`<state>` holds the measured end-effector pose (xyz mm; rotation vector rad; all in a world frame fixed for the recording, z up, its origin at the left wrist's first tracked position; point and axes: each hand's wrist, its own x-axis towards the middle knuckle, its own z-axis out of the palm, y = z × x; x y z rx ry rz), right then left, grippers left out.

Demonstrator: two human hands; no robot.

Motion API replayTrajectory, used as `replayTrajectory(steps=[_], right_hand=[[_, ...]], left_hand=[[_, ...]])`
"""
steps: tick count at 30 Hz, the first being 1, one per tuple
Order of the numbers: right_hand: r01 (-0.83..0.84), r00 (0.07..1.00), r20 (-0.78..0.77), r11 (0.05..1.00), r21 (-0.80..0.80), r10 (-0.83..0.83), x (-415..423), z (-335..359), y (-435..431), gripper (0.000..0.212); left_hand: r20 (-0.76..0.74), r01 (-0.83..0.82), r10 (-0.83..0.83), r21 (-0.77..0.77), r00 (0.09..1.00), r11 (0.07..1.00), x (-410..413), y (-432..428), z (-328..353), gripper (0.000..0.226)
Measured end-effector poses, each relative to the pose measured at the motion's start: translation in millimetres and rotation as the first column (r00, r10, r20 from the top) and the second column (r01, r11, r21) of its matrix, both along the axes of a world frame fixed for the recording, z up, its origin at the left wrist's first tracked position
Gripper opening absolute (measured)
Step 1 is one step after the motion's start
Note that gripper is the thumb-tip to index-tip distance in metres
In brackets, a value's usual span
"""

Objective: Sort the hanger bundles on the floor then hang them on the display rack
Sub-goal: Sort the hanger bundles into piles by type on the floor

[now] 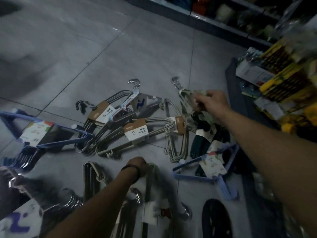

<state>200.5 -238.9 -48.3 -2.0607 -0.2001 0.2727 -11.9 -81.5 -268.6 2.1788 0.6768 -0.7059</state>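
Observation:
Several hanger bundles lie spread on the grey tiled floor [120, 40]. My right hand [212, 103] grips the shoulder of a pale hanger bundle [184, 93] whose metal hooks point up and left. My left hand [137, 166] grips the top of a grey hanger bundle [151, 189] near the bottom middle. Between them lie beige bundles with brown card labels [135, 130], a dark green bundle [199, 143], and blue bundles at the left [44, 134] and the right [211, 166].
Low shelving with yellow packs [281, 79] and boxes stands along the right. Another dark shelf [223, 16] with goods runs across the top right. A dark round object [216, 219] lies at the bottom right. Metal-hooked bundles [72, 201] crowd the bottom left.

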Motion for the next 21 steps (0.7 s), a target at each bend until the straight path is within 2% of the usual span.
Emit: replayTrajectory(steps=[2,5,6,8,10,12,13,14,15,17,18,19,21], right_hand=[[-0.007,0.999,0.039,0.998,0.064,0.004,-14.5,31.5,-10.0,0.026],[-0.038,0.997,0.071,0.994,0.100,0.031,-55.0,60.9,-22.7,0.021],[-0.043,0.997,0.074,0.992,0.121,0.034,-72.2,67.3,-26.4,0.020],[-0.056,0.997,0.065,0.983,0.175,0.045,-110.4,75.6,-34.7,0.022],[-0.091,0.995,0.063,0.969,0.232,0.078,-149.9,83.1,-43.3,0.022],[-0.129,0.991,0.063,0.942,0.311,0.115,-185.6,89.0,-52.4,0.021],[-0.140,0.990,0.049,0.925,0.354,0.132,-200.1,91.2,-58.2,0.026],[-0.149,0.988,0.029,0.908,0.392,0.149,-214.4,93.0,-64.8,0.034],[-0.156,0.986,0.011,0.891,0.427,0.168,-228.0,95.0,-71.6,0.046],[-0.165,0.979,-0.025,0.862,0.480,0.201,-249.2,96.7,-85.8,0.066],[-0.164,0.976,-0.045,0.853,0.495,0.214,-258.3,97.8,-91.7,0.066],[-0.164,0.972,-0.064,0.849,0.503,0.226,-266.6,99.7,-96.1,0.056],[-0.129,0.969,-0.118,0.853,0.506,0.217,-283.3,105.1,-99.4,0.031]], left_hand=[[0.061,-0.058,0.061,-0.057,0.996,0.997,-1.2,-13.9,40.1,0.033],[0.096,-0.201,0.236,-0.281,0.967,0.938,-8.3,-34.9,100.0,0.035],[0.071,-0.265,0.314,-0.385,0.947,0.884,-14.2,-40.5,118.2,0.036],[-0.030,-0.383,0.462,-0.608,0.886,0.695,-31.9,-49.2,158.9,0.036],[-0.090,-0.414,0.526,-0.733,0.846,0.540,-51.2,-54.6,197.6,0.032],[-0.097,-0.412,0.574,-0.793,0.813,0.449,-71.6,-59.3,229.8,0.025],[-0.070,-0.395,0.586,-0.802,0.808,0.449,-82.3,-62.0,243.8,0.024],[-0.012,-0.365,0.583,-0.790,0.812,0.492,-93.5,-63.9,252.7,0.026],[0.082,-0.319,0.553,-0.743,0.829,0.588,-105.3,-66.5,261.3,0.029],[0.337,-0.205,0.435,-0.542,0.835,0.815,-127.4,-65.6,273.4,0.031],[0.441,-0.176,0.382,-0.439,0.812,0.881,-139.3,-62.0,278.7,0.033],[0.500,-0.161,0.339,-0.366,0.797,0.917,-151.9,-56.3,284.5,0.040],[0.521,-0.179,0.284,-0.242,0.805,0.954,-171.5,-36.4,276.6,0.074]])
